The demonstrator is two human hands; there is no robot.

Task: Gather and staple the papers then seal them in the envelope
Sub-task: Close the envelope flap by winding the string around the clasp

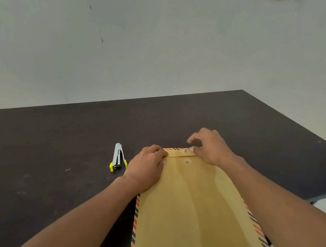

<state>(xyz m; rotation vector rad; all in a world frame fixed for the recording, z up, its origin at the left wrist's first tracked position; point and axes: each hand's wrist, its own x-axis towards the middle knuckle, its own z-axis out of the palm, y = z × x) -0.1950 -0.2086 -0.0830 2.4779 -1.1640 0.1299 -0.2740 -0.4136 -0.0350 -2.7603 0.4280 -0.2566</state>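
The envelope lies flat on the table, running from the lower right of the frame up to its centre, with the flap folded down. No papers show, so you are likely at the sealing step. Your left hand presses the flap's left corner. Your right hand pinches what looks like the tie string. Next, wind it around the lower button. The stapler rests left of centre.
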